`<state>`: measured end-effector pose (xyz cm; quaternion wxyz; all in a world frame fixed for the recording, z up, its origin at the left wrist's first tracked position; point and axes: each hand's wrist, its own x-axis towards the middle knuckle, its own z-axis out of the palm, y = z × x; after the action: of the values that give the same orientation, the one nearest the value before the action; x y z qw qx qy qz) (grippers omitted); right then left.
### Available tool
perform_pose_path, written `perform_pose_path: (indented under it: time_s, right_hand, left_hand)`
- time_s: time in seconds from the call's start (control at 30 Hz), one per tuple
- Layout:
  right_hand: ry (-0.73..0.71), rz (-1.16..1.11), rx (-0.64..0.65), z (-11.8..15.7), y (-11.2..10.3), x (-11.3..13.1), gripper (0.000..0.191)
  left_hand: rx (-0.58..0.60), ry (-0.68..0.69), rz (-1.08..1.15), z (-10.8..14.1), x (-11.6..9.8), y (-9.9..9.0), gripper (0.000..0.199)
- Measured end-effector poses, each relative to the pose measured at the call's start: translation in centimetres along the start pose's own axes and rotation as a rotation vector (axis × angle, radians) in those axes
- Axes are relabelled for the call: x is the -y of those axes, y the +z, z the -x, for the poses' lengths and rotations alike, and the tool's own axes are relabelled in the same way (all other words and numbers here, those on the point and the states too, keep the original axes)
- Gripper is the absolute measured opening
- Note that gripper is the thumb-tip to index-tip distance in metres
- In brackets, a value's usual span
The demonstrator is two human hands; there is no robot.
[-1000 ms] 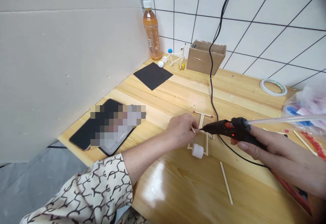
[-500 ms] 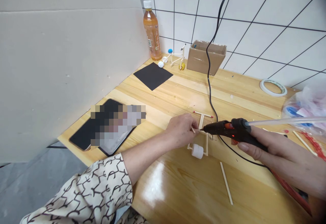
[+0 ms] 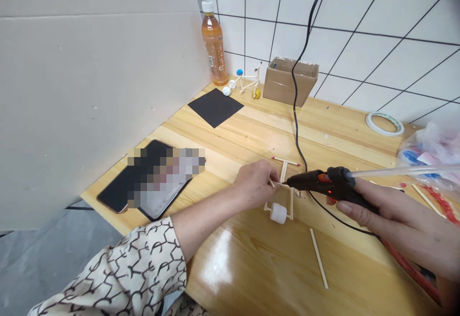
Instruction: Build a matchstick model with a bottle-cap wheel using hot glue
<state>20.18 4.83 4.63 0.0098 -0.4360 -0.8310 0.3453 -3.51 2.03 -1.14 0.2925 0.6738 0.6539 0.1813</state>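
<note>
In my right hand is a black glue gun, with a clear glue stick coming out of its back and a small red light on its body. Its nozzle tip meets a small frame of wooden sticks. My left hand has its fingers closed at the left side of that frame, pinching a thin stick. A white cylinder sits in the frame's near end, and a red-tipped matchstick lies across its far end. My left fingertips are partly hidden.
A loose wooden stick lies near the front. Two phones rest at the left. Behind are a black square sheet, a stick model, a drink bottle, a cardboard box and a tape roll. A black cord hangs down.
</note>
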Motion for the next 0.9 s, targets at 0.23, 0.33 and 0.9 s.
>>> perform_pose_path:
  time_s: [0.23, 0.33, 0.9]
  right_hand:
    - [0.03, 0.003, 0.01, -0.47, 0.1, 0.61, 0.033]
    - [0.033, -0.004, 0.009, -0.58, 0.13, 0.77, 0.034]
    - [0.021, -0.001, -0.01, -0.13, -0.15, 0.36, 0.031]
  left_hand:
    - [-0.016, 0.023, 0.009, 0.0, 0.25, 0.17, 0.012]
    - [-0.015, 0.025, 0.011, -0.03, 0.25, 0.22, 0.012]
    - [0.002, 0.024, 0.006, 0.0, 0.25, 0.07, 0.011]
